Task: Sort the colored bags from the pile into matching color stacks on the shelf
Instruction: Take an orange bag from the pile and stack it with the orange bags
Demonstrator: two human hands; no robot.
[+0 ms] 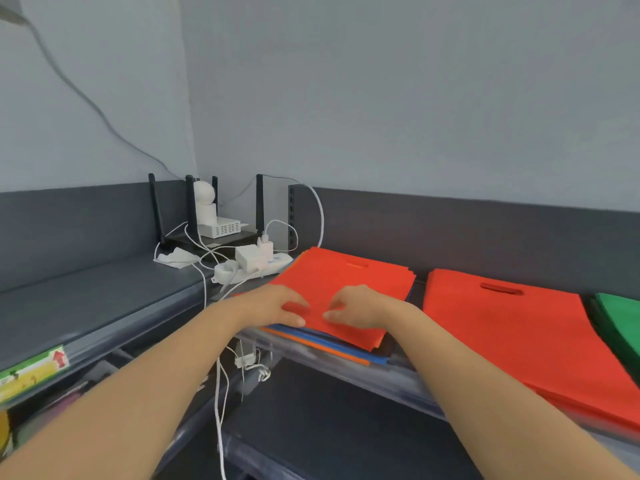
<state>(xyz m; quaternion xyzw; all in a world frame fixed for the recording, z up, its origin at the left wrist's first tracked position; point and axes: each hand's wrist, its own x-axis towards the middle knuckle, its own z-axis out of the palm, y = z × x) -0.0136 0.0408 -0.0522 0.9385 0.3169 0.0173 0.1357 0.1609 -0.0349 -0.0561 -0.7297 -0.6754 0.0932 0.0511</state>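
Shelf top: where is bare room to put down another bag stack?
Free: dark grey shelf top left of the black router. Crowded: white power strip and cables, mixed bag pile, orange-red bag stack, green bag stack.

Your left hand point(273, 304) and right hand point(360, 306) are bare, with uncovered fingers and wrists. Your left forearm point(138, 393) and right forearm point(485, 393) are bare too, right down to the bottom edge of the view. Blur softens your fingertips, so finer detail there can't be made out.
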